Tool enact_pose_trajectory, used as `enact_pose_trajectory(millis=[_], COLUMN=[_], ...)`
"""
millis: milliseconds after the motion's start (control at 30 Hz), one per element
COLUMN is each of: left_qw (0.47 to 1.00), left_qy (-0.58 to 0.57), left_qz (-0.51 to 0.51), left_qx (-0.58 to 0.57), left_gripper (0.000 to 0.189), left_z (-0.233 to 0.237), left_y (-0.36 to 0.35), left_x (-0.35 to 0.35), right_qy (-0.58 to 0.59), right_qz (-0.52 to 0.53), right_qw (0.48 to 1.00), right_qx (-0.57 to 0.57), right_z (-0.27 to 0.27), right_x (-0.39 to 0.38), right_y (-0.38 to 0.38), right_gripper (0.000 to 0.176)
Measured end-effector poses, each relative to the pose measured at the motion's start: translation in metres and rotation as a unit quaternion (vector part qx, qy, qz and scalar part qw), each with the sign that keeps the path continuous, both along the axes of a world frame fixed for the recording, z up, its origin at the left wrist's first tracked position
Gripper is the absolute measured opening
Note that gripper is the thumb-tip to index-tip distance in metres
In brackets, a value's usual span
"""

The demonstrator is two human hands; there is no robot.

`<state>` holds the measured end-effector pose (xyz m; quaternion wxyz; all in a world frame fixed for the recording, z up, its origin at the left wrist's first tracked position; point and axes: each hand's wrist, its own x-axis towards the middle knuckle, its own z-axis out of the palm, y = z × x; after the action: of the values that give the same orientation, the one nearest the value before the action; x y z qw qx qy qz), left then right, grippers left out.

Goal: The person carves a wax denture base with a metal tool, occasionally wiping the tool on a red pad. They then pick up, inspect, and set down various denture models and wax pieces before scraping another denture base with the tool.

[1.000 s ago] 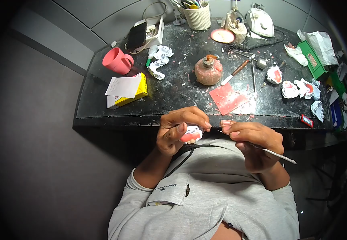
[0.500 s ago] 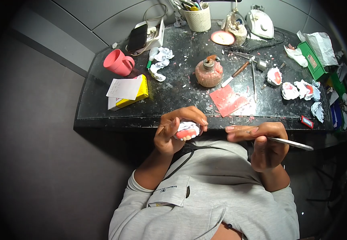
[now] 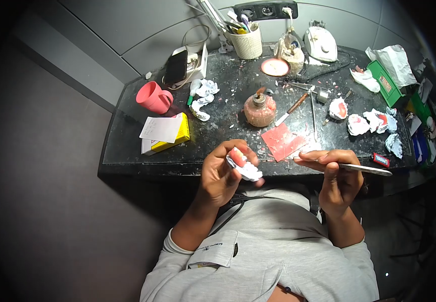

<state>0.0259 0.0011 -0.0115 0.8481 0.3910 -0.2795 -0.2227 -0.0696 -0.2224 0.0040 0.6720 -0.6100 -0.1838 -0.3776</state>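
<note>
Pinching a pink-and-white denture model [image 3: 243, 164], the left hand [image 3: 223, 173] is raised — a thin metal tool [image 3: 364, 169] is gripped by the right hand [image 3: 336, 176], near the worktable [image 3: 127, 146].

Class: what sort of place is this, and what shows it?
Most likely a dental technician's bench: the left hand holds a white plaster cast with pink wax gums, the right hand a thin metal tool, and a pink glass spirit burner stands on the dark worktop.

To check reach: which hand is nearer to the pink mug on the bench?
Left. The left hand, holding a denture model, is near the bench front edge, right of the pink mug; the right hand, holding a metal spatula, is much farther right.
</note>
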Motion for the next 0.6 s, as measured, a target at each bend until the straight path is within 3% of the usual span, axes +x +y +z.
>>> enact_pose_trajectory(millis=[67, 133, 200, 267, 300, 333, 600], left_qw=[0.999, 0.976, 0.970, 0.942, 0.925, 0.925, 0.879], left_qy=[-0.027, -0.163, -0.162, -0.244, -0.284, -0.283, -0.331], left_qz=[0.013, 0.104, 0.129, 0.177, 0.201, 0.201, 0.267], left_qx=[0.026, 0.105, 0.126, 0.145, 0.154, 0.154, 0.214], left_gripper=[0.053, 0.051, 0.043, 0.039, 0.038, 0.038, 0.039], left_z=[0.006, 0.013, 0.019, 0.018, 0.018, 0.018, 0.021], left_y=[-0.002, -0.007, -0.008, -0.007, -0.008, -0.008, -0.006], left_x=[-0.001, -0.007, -0.017, -0.020, -0.021, -0.021, -0.028], right_qy=[0.011, 0.015, 0.020, 0.011, -0.040, -0.056, -0.030], right_qz=[0.009, 0.012, 0.014, 0.004, -0.084, -0.146, -0.075], right_qw=[1.000, 1.000, 0.999, 1.000, 0.988, 0.978, 0.989], right_qx=[0.016, -0.002, -0.022, -0.007, -0.126, -0.142, -0.120], right_z=[-0.001, -0.001, -0.002, -0.005, 0.004, 0.013, 0.014], right_x=[-0.002, -0.006, -0.008, -0.009, -0.002, 0.001, -0.006], right_y=[0.000, -0.006, -0.006, -0.003, -0.009, -0.003, 0.007], right_gripper=[0.021, 0.022, 0.023, 0.022, 0.018, 0.013, 0.014])
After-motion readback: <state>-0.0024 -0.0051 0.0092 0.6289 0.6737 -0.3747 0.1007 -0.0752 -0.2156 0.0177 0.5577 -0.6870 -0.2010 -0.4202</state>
